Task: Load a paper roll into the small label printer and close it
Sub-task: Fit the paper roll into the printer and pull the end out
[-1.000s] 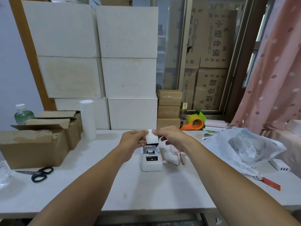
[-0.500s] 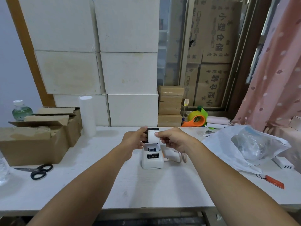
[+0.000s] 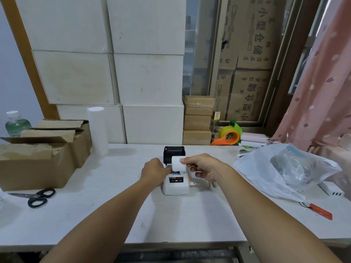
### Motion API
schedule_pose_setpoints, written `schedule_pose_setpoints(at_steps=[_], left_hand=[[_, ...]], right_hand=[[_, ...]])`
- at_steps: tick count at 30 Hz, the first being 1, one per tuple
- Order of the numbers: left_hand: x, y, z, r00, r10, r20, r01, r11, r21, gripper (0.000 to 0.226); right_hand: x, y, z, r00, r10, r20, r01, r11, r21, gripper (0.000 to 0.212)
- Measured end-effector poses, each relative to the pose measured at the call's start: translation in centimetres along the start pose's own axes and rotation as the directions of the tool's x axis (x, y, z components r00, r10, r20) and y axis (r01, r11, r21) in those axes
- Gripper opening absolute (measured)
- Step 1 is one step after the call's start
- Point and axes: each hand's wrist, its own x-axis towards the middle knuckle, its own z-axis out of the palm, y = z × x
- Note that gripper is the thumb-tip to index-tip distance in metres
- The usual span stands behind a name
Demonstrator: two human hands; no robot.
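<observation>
I've got the paper roll (image 3: pixel 178 163) right over the open bay of the label printer (image 3: pixel 176 184), which sits on the bench (image 3: pixel 106 211) dead ahead of me. My right hand (image 3: pixel 204 168) pinches the roll from its right end, thumb across the top, the other fingers curled underneath, so the axis lies crosswise and lines up with the bay. My left hand (image 3: pixel 154 170) is pressed in against the printer's left side, fingers bunched; I can't tell whether they touch the roll or only brace the body. That bracing makes sense to me: the printer is small and light-looking, and would likely skid if I pushed the roll in one-handed. The black lid (image 3: pixel 174 153) stands flipped up behind the roll, out of the way, leaving the bay open. The roll hovers at the mouth, not seated as far as I can judge; its lower edge hides the bay. Next I reckon it wants lowering straight down, loose end forward, before the lid comes over. Scissors (image 3: pixel 39 197) lie far left, well apart.
</observation>
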Motion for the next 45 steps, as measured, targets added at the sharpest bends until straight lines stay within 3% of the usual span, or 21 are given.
schedule_pose_setpoints(at_steps=[10,14,19,23,27,31,37,45], left_hand=[[0.2,-0.3,-0.1,0.999,0.026,-0.025,-0.028,0.997,-0.069,0.015],[0.2,-0.5,-0.2,0.999,-0.025,-0.029,0.019,0.984,-0.175,0.022],[0.5,-0.8,0.0,0.995,-0.102,0.012,0.1,0.943,-0.319,0.012],[0.8,-1.1,0.2,0.987,-0.153,0.046,0.159,0.907,-0.39,0.017],[1.0,-1.3,0.4,0.981,-0.184,0.066,0.193,0.873,-0.447,0.014],[0.9,-1.5,0.8,0.988,-0.153,0.009,0.143,0.897,-0.419,0.011],[0.8,-2.1,1.5,0.993,0.057,-0.108,-0.088,0.945,-0.316,0.019],[0.9,-2.2,1.1,0.995,0.052,-0.083,-0.077,0.94,-0.332,0.023]], right_hand=[[1.7,1.3,0.4,0.993,0.09,0.079,-0.097,0.991,0.09,0.023],[1.9,1.5,0.8,0.993,0.092,0.07,-0.096,0.994,0.06,0.021],[2.0,1.4,1.1,0.995,0.098,0.028,-0.097,0.995,-0.025,0.022],[1.5,0.7,0.8,1.0,0.026,-0.008,-0.027,0.964,-0.263,0.024],[1.2,0.9,0.7,1.0,0.021,-0.011,-0.023,0.96,-0.281,0.021],[1.2,0.9,0.9,1.0,-0.005,-0.023,-0.003,0.944,-0.329,0.023],[1.5,0.6,1.0,0.999,-0.023,-0.031,0.009,0.922,-0.387,0.027],[1.8,0.5,1.7,0.996,-0.074,-0.044,0.044,0.88,-0.472,0.032]])
